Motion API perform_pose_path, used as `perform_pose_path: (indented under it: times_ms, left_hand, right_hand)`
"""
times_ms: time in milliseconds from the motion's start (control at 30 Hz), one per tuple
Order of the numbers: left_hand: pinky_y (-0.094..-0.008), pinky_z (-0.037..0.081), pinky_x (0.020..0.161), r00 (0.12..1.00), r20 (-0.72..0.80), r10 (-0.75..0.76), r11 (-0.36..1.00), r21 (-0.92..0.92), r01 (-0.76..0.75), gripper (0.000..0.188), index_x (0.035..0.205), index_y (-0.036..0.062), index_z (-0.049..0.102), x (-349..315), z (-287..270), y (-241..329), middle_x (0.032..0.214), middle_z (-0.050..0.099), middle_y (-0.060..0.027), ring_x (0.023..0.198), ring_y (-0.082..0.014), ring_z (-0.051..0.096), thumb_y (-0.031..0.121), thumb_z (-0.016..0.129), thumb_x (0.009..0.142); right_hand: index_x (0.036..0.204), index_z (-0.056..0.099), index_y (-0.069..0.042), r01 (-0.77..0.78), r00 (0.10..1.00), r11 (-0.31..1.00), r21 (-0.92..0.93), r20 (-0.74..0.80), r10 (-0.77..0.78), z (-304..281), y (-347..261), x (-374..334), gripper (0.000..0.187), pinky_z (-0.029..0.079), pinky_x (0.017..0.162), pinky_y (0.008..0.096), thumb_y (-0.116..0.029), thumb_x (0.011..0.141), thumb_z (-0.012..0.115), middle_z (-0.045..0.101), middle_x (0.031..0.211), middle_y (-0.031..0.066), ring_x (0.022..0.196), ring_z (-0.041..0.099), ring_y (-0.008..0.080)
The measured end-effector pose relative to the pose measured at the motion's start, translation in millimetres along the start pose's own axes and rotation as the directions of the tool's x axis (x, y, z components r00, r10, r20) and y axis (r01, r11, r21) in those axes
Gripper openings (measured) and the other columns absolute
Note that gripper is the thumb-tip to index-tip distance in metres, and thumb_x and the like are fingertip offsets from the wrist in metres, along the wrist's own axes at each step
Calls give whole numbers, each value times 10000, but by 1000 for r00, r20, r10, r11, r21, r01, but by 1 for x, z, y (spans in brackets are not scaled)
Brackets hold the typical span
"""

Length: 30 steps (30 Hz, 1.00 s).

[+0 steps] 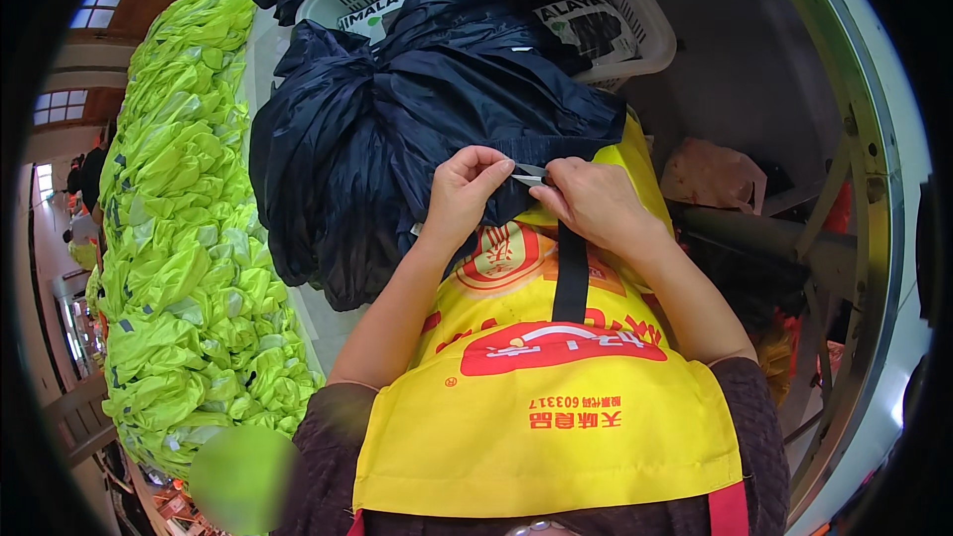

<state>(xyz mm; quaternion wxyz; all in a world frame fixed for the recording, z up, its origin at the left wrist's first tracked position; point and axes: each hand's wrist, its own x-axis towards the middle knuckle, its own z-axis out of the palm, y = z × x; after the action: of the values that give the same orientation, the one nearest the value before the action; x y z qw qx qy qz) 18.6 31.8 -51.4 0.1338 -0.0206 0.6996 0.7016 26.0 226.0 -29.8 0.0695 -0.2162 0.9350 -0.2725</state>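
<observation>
Dark navy garments [397, 104] of thin, shiny cloth lie bunched in front of me, their near edge draped toward my lap. At that edge my left hand [463, 195] is closed in a pinch of thumb and forefinger; what sits between the tips is too small to make out. Close to its right, my right hand [602, 202] has its fingers curled round a small silver-white pointed piece [529, 179], which spans the gap between both hands. Its kind cannot be told. Below the right hand a black strap [571, 278] hangs over my yellow apron [536, 447].
A long heap of neon-yellow garments [189, 238] runs along the left. Behind the dark cloth stands a white plastic basket [650, 35] holding dark garments with printed white panels. To the right are a metal frame [849, 189] and a pale pink bag [710, 174].
</observation>
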Motion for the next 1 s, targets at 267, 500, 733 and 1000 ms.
perform_pose_path:
  times_ms: [267, 500, 733, 1000]
  left_hand:
    - [-173, 421, 637, 990, -57, 131, 990, 58, -128, 72, 824, 2, 604, -6, -3, 2, 760, 557, -1, 663, -56, 512, 68, 592, 850]
    - [-319, 447, 777, 908, -147, 393, 717, 666, -203, 299, 1026, 20, 568, -14, -40, 28, 1019, 577, -122, 901, -258, 555, 208, 650, 809]
    - [-364, 444, 812, 679, 624, 385, 504, 474, -722, 244, 890, 34, 656, -57, -9, 37, 824, 630, -103, 838, -249, 595, 0, 663, 648]
    - [-343, 470, 772, 704, 163, 692, 558, 499, -664, 295, 909, 17, 636, -47, -7, 30, 845, 626, -109, 807, -268, 599, -75, 614, 629]
  right_hand:
    - [782, 554, -44, -35, 971, 985, 168, -229, 73, 0, 18, 7, 313, 463, 577, 414, -338, 884, 517, 600, 746, 161, 668, 594, 339]
    - [679, 459, -12, -436, 733, 774, 460, -318, 602, -8, 101, 4, 504, 395, 551, 332, -461, 761, 671, 479, 604, 105, 561, 413, 187]
    - [750, 544, -22, -170, 911, 692, 701, -157, 382, -10, 62, -10, 355, 427, 588, 289, -296, 700, 765, 556, 697, 75, 648, 523, 137]
    - [917, 614, -8, 154, 988, 840, 521, -102, -118, -20, -12, -17, 394, 472, 605, 255, -203, 637, 811, 619, 794, 88, 654, 603, 160]
